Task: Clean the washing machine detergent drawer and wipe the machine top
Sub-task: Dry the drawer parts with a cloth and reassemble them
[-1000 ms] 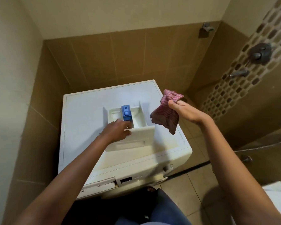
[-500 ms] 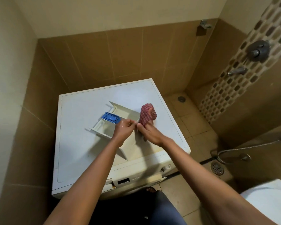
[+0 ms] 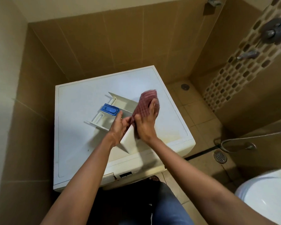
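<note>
A white washing machine (image 3: 81, 140) stands in the tiled corner. On its top lies the pulled-out cream detergent drawer (image 3: 118, 103), turned diagonally, with a blue insert (image 3: 109, 109) at its left side. My left hand (image 3: 118, 127) grips the drawer just behind its front panel (image 3: 129, 142). My right hand (image 3: 147, 123) presses a red checked cloth (image 3: 147, 99) against the drawer's right side, fingers laid over the cloth. The cloth looks blurred.
Brown tiled walls close in behind and to the left of the machine. Right of it is a tiled floor with two drains (image 3: 220, 157), a hose (image 3: 250, 137), wall taps (image 3: 273, 30) and a white toilet (image 3: 266, 198) at the lower right.
The drawer was turned from straight to diagonal on the machine top. My right hand brought the cloth down from the air onto the drawer and is rubbing along its right side.
</note>
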Demonstrator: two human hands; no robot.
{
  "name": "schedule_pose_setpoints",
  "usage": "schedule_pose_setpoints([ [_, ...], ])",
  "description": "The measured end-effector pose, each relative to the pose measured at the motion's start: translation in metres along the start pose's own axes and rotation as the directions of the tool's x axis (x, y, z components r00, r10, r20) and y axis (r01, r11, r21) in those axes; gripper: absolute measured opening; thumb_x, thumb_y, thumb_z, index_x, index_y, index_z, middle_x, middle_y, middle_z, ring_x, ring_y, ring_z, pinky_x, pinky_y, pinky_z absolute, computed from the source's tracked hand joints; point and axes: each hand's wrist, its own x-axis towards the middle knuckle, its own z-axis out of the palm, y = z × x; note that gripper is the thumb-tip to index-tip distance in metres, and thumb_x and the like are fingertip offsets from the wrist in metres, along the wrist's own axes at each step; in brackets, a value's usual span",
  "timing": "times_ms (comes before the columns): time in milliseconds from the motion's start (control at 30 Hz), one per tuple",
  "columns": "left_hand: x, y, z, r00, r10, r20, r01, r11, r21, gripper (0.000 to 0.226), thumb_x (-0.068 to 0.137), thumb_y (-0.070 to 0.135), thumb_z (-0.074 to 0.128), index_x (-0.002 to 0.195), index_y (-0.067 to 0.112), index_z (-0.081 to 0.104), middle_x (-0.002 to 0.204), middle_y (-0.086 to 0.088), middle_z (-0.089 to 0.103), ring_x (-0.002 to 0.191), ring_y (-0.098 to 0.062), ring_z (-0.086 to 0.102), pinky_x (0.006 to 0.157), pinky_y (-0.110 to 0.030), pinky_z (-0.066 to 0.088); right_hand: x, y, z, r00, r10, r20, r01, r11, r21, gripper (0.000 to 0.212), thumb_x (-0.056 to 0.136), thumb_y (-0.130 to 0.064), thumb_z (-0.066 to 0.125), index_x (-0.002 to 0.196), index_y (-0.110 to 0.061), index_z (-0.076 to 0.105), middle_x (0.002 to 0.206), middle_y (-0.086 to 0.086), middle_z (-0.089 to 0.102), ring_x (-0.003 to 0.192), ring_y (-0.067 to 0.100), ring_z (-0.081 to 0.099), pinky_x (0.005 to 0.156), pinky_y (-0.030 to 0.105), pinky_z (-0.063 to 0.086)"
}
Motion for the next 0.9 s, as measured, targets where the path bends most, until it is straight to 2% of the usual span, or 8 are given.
schedule_pose_setpoints([
  [133,0.004,-0.004,0.003,0.999,0.033,0.022,-0.033,0.999,-0.008,0.065,0.101,0.053,0.007,0.131,0.015,0.052,0.118,-0.002,0.064,0.083,-0.003,0.069,0.062,-0.015,0.054,0.027,-0.006,0.016,0.947,0.308,-0.093,-0.295,0.946,0.131,0.093,0.082,-0.079,0.016,0.15,-0.017,0.012,0.152,0.012,0.026,0.14,0.031,0.022,0.114,0.053,0.022],
  [267,0.004,-0.004,0.004,0.998,0.051,-0.048,-0.053,0.998,-0.036,0.068,0.1,0.056,0.01,0.117,0.015,0.062,0.079,0.002,0.073,0.08,-0.006,0.07,0.062,-0.018,0.051,-0.036,-0.003,0.052,0.979,0.205,0.019,-0.203,0.945,0.257,0.071,0.095,-0.059,0.024,0.144,-0.009,0.028,0.144,0.017,0.037,0.135,0.034,0.034,0.112,0.054,0.028],
  [400,-0.002,-0.006,0.011,0.983,0.14,-0.122,-0.155,0.981,-0.12,0.061,0.103,0.046,0.015,0.11,0.01,0.063,0.105,-0.008,0.07,0.104,-0.025,0.063,0.089,-0.035,0.051,-0.107,0.0,0.06,0.965,0.153,0.212,-0.199,0.957,0.214,0.072,0.092,-0.069,0.006,0.112,-0.021,0.055,0.121,0.01,0.056,0.12,0.025,0.047,0.104,0.049,0.035],
  [467,-0.007,-0.014,0.007,0.912,0.317,-0.26,-0.303,0.948,0.093,0.049,0.106,0.036,0.02,0.114,0.016,0.063,0.115,0.001,0.067,0.113,-0.012,0.058,0.102,-0.029,0.043,-0.108,-0.002,0.052,0.966,0.175,0.191,-0.216,0.951,0.221,0.077,0.087,-0.075,0.005,0.1,-0.017,0.054,0.107,0.012,0.057,0.107,0.025,0.05,0.099,0.046,0.039],
  [533,-0.014,-0.023,-0.009,0.83,0.491,-0.265,-0.347,0.826,0.445,0.044,0.106,0.034,0.023,0.123,0.024,0.062,0.123,0.013,0.061,0.117,0.0,0.052,0.103,-0.02,0.036,-0.094,-0.004,0.043,0.979,0.124,0.161,-0.158,0.963,0.217,0.088,0.086,-0.076,0.005,0.119,-0.007,0.05,0.122,0.011,0.051,0.119,0.023,0.044,0.108,0.043,0.032],
  [667,-0.009,-0.04,-0.039,0.797,0.604,0.0,-0.37,0.488,0.791,0.054,0.099,0.044,0.023,0.135,0.02,0.056,0.135,0.002,0.058,0.125,-0.013,0.053,0.11,-0.034,0.035,-0.057,-0.002,0.042,0.987,-0.051,0.15,0.02,0.979,0.202,0.058,0.095,-0.06,0.012,0.144,-0.034,0.028,0.149,0.002,0.032,0.14,0.021,0.024,0.119,0.04,0.013],
  [767,0.003,-0.051,-0.048,0.772,0.619,0.144,-0.38,0.268,0.885,0.05,0.096,0.036,0.034,0.14,0.019,0.05,0.121,-0.001,0.068,0.106,-0.021,0.063,0.099,-0.039,0.041,-0.014,0.015,0.049,0.992,0.122,0.04,-0.128,0.953,0.275,0.056,0.092,-0.068,0.022,0.113,-0.026,0.051,0.117,0.007,0.055,0.112,0.026,0.052,0.097,0.05,0.041],
  [900,0.01,-0.058,-0.056,0.751,0.628,0.204,-0.368,0.141,0.919,0.059,0.091,0.028,0.049,0.148,0.019,0.037,0.109,0.001,0.07,0.101,-0.022,0.061,0.096,-0.035,0.037,0.012,0.021,0.044,0.956,0.29,-0.034,-0.271,0.924,0.269,0.069,0.088,-0.075,0.023,0.106,-0.013,0.048,0.098,0.003,0.051,0.094,0.021,0.052,0.088,0.051,0.046],
])
